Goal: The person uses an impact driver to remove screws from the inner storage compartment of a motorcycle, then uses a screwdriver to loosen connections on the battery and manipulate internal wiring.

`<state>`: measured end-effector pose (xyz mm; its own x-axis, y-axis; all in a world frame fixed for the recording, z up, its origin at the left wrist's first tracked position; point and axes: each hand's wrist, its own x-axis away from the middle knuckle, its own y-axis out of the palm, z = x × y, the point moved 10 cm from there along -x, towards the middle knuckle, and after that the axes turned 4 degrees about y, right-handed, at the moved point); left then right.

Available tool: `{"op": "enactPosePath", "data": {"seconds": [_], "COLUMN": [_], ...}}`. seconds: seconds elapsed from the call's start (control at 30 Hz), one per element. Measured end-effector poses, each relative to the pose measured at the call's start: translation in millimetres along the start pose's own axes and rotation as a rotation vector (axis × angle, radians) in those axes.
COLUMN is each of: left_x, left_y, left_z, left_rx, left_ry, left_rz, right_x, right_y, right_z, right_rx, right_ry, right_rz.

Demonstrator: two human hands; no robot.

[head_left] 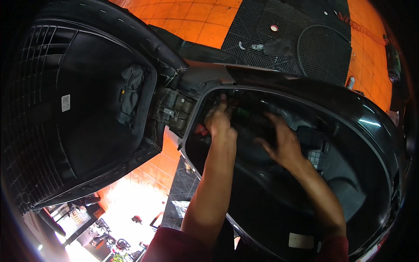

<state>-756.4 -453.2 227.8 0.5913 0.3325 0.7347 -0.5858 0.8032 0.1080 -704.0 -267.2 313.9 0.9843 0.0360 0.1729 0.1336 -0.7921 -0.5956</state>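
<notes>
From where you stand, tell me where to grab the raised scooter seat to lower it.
Probably by the seat's free outer rim, lower left in view, reaching from the left. The hinge sits at its right edge, beside the compartment where the left hand and right hand work.

Orange tiled floor (196, 17), black grid mat (270, 48), coiled black hose (323, 43)

A small white rectangular label (66, 103) with dark print sits on the underside of the raised black seat (87, 144), towards its left part. A second pale, blank-looking rectangular sticker (301, 240) lies far right of that seat, low on the compartment's black wall.
</notes>
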Motion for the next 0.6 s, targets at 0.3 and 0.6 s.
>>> {"op": "enactPosePath", "data": {"seconds": [0.3, 0.6], "left_x": [7, 23], "left_y": [7, 22], "left_z": [-3, 3], "left_rx": [0.157, 0.237], "left_ry": [-0.06, -0.056], "left_rz": [-0.058, -0.027], "right_x": [-3, -33], "right_y": [28, 39], "right_z": [20, -49], "right_rx": [-0.27, 0.771], "right_ry": [0.532, -0.316], "right_rz": [-0.324, -0.189]}}
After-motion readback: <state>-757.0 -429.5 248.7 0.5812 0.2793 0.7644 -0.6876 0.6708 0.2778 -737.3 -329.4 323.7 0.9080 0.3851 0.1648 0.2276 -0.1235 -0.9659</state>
